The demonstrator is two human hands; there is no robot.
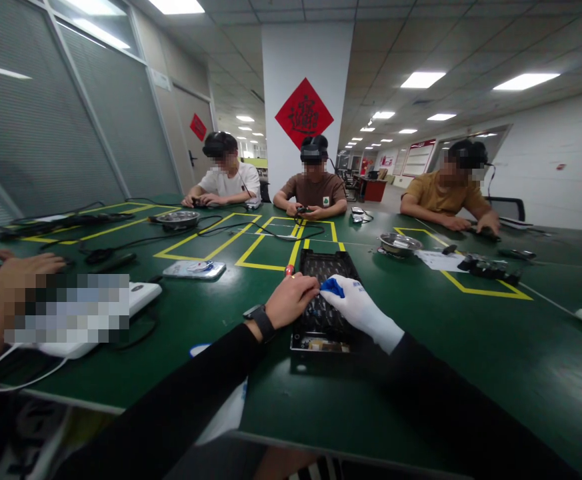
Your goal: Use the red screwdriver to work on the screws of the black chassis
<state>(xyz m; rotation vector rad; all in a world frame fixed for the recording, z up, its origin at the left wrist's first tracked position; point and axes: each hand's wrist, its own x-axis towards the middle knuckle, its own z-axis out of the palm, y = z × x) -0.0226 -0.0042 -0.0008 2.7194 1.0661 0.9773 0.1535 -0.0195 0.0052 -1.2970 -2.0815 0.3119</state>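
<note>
In front of me a black tray (338, 263) with rows of small dark, glinting shapes lies on the table. At its near end is a shallow metal-edged part (321, 343) with something brownish inside. My left hand (295, 299), bare and with a dark watch at the wrist, reaches over the tray's left side with its fingers bent and pressed together. Opposite it, my right hand (355, 303) wears a white glove with blue fingertips, closed in a pinch. The fingertips of both hands nearly meet; anything between them is too small to tell. A red-orange tip (289, 270) shows just beyond my left hand.
A phone-like slab (194, 269) and a white device (143, 293) lie left, beside another person's arm (25, 280). Metal bowls (399, 244) (178, 219), black parts (491, 268) and cables are spread about. Three people sit across the green table (271, 400).
</note>
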